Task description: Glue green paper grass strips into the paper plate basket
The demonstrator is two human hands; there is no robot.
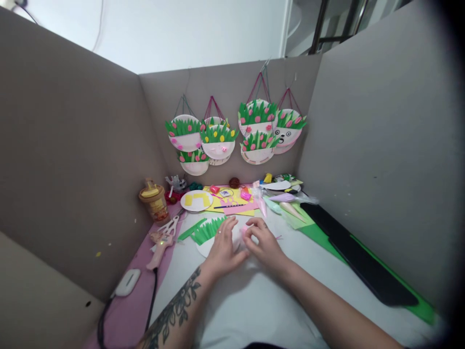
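Observation:
My left hand (225,248) is held over a white paper half-plate with its fingers apart and thumb stretched to the right. Pointed green paper grass (208,231) stands along the edge of that half-plate (206,248), which is partly covered by my left hand. Close beside it, my right hand (264,242) has thumb and forefinger pinched together. A small pink piece (243,231) shows at those fingertips, its shape mostly hidden. A green paper strip (192,229) lies left of the grass.
A pink glue gun (160,249) with a cable and white-handled scissors (170,225) lie left, near a brown cup (155,201). Yellow paper (249,212), a whole plate (196,207) and piping bags (285,198) sit behind. Decorated half-plates (218,149) hang on the grey partition.

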